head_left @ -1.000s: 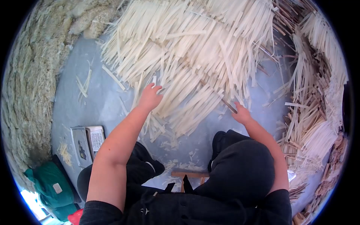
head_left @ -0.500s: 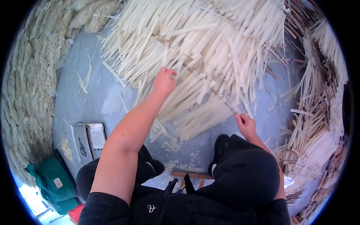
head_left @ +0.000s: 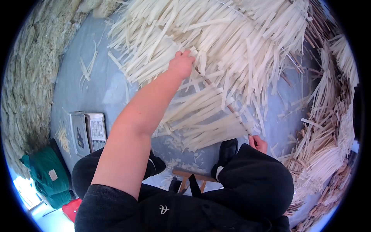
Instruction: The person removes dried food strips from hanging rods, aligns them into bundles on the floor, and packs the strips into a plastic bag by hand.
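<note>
Head view: what has just changed?

The right hand (head_left: 259,144) has come down beside the right knee (head_left: 257,170), bringing the near end of the thin stick (head_left: 231,108) closer to the body. Its thumb and finger look pinched together on that end.

And the left hand (head_left: 181,65)?

It has reached farther in, to the pale strips at the stick's far end. Its fingers are curled, but I can't tell whether they grip anything.

Where does the stick lie?

Slantwise over the grey sheet (head_left: 110,92), between the hands, at the near edge of the big pile (head_left: 232,46). A row of strips (head_left: 216,129) fans from it toward the feet. More bare wood seems to show, so the row probably reads more clearly apart from the pile.
</note>
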`<action>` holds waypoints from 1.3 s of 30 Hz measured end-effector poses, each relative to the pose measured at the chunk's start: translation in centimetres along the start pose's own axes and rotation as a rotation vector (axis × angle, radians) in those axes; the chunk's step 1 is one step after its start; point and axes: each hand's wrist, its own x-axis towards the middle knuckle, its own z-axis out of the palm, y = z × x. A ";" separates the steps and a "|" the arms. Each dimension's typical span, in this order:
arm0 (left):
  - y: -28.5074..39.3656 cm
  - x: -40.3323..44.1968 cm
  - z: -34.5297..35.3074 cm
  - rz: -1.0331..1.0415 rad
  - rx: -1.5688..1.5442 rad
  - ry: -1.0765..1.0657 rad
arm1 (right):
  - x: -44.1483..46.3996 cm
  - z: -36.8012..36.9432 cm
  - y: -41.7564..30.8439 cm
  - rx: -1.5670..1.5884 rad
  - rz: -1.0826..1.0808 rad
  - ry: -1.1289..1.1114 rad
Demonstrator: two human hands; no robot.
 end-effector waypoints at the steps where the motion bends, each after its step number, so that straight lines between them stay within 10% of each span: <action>1: 0.2 -0.2 0.1 0.000 -0.001 -0.003 | -0.4 -0.1 -0.1 0.005 0.004 0.005; 15: -0.3 -6.8 0.3 0.134 0.138 0.046 | -4.5 -0.9 0.0 0.046 0.179 -0.072; 33: 2.8 -18.6 -12.1 0.169 -0.091 0.513 | 2.1 -14.1 -15.2 -0.139 -0.422 0.000; 39: 3.4 -17.2 -4.6 0.099 -0.035 0.423 | 4.6 -7.4 -10.0 -0.384 -0.443 0.093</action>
